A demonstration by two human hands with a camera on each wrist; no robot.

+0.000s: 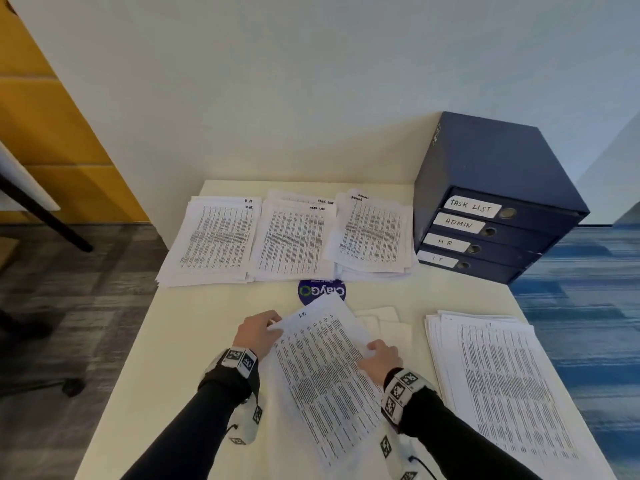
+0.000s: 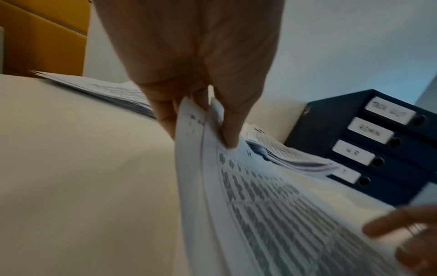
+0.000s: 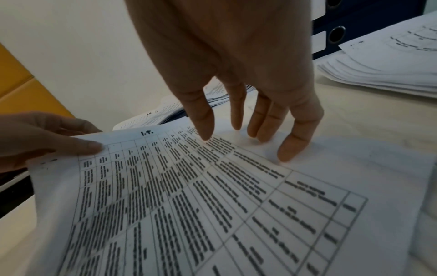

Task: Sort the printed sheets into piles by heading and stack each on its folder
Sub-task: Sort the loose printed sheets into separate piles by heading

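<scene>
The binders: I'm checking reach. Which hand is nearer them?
Right. The right hand rests on the IT sheet's right edge, toward the binders; the left hand pinches its far-left corner.

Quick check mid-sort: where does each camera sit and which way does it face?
Head: worn high, looking down at the table; both hands and forearms show.
Left wrist: looks along the left hand, which pinches the I.T. sheets' corner.
Right wrist: looks along the right hand, fingertips on the sheets.
All three share the I.T. sheets and blue folders.
</scene>
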